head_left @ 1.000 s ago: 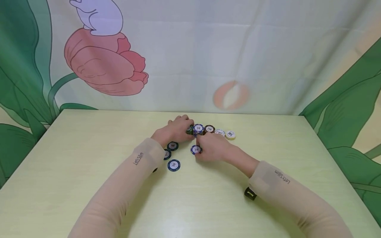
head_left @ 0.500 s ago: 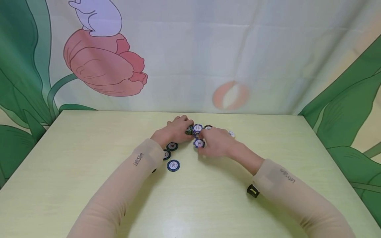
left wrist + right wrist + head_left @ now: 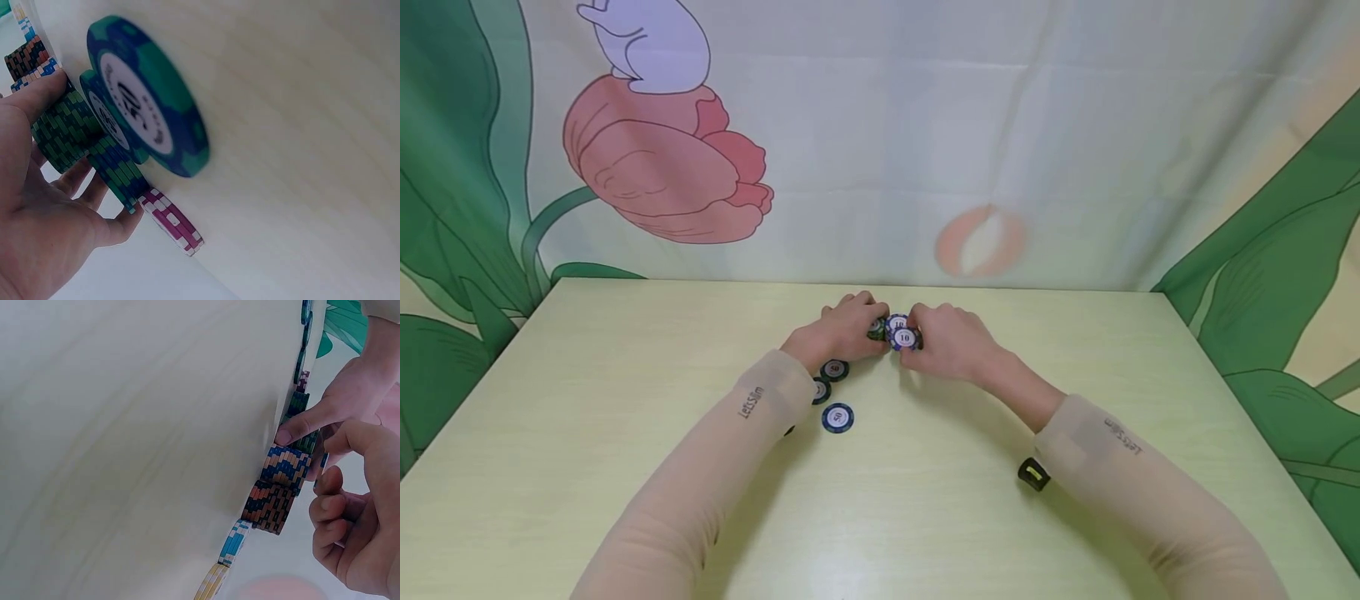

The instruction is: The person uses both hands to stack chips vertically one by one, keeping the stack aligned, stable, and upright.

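My left hand (image 3: 847,327) curls round a stack of green poker chips (image 3: 65,132), thumb on the near side and fingers behind. Right beside it stands a stack of blue poker chips (image 3: 284,465), with the thumb tip at its edge. Between thumb and fingers my right hand (image 3: 953,342) pinches a single blue poker chip (image 3: 906,338) marked 10. In the head view this chip overlaps the top of the blue stack; in the right wrist view it shows edge-on, close over that stack. The right hand hides the stacks behind it in the head view.
In the right wrist view a brown-orange stack (image 3: 270,508), a short turquoise stack (image 3: 235,541) and yellow chips (image 3: 211,581) continue the row. A blue-green stack (image 3: 119,172) and pink chips (image 3: 172,222) stand beyond the green one. A loose 50 chip (image 3: 838,417) and others lie nearer.
My right hand has moved away from me with the blue chip, from in front of the blue stack to over its top. My left hand has stayed at the green stack.
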A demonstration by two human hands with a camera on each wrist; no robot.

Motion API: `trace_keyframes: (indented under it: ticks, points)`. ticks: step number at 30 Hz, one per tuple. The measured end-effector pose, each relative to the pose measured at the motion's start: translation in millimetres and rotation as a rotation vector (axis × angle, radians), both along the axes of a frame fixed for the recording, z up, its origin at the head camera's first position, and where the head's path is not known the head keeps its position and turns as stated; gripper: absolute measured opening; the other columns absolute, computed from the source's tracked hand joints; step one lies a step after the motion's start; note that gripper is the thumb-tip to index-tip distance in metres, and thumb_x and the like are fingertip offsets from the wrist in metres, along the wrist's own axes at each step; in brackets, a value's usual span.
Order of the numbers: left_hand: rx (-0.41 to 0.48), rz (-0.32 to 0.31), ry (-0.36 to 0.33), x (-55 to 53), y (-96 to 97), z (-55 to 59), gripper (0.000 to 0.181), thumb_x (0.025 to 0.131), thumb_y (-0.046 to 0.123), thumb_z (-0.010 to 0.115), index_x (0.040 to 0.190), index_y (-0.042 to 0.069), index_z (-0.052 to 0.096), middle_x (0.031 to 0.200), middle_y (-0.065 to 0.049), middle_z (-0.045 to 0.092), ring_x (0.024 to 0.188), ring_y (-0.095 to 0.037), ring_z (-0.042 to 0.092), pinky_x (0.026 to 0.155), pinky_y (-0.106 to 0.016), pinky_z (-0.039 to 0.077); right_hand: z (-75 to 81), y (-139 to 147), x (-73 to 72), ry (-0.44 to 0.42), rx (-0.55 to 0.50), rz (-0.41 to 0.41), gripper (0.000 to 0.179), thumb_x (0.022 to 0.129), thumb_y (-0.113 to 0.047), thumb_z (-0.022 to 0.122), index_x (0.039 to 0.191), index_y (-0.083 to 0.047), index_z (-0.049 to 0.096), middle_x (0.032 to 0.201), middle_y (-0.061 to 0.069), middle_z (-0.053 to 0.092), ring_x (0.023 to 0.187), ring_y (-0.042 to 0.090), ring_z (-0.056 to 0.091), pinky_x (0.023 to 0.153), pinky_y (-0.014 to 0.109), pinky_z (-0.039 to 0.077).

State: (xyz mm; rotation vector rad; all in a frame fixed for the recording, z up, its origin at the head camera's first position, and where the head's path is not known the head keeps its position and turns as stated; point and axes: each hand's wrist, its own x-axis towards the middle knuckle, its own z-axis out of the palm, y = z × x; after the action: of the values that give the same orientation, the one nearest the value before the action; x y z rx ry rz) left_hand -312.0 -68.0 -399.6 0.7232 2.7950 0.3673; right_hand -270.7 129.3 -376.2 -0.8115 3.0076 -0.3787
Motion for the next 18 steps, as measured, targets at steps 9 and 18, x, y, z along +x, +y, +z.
trace_keyframes:
  ticks: [9, 18]
  points:
    - [0.007, -0.002, 0.002, 0.4, -0.5, 0.2, 0.056, 0.099, 0.036, 0.069, 0.147, 0.013, 0.052, 0.143, -0.014, 0.046, 0.128, -0.034, 0.044, 0.104, -0.069, 0.034, -5.1, -4.6, -9.5, 0.05, 0.023, -0.05, 0.028, 0.087, -0.034, 0.073, 0.095, -0.009, 0.063, 0.078, 0.001, 0.063, 0.063, 0.018, 0.06, 0.054, 0.033, 0.05]
    - [0.001, -0.007, 0.012, 0.4, -0.6, 0.2, 0.055, 0.099, 0.037, 0.069, 0.146, 0.014, 0.053, 0.142, -0.014, 0.047, 0.127, -0.034, 0.044, 0.102, -0.066, 0.037, -10.2, -8.6, -12.3, 0.089, 0.052, -0.087, 0.035, 0.092, -0.044, 0.072, 0.091, -0.01, 0.062, 0.075, 0.002, 0.063, 0.061, 0.02, 0.06, 0.053, 0.035, 0.048]
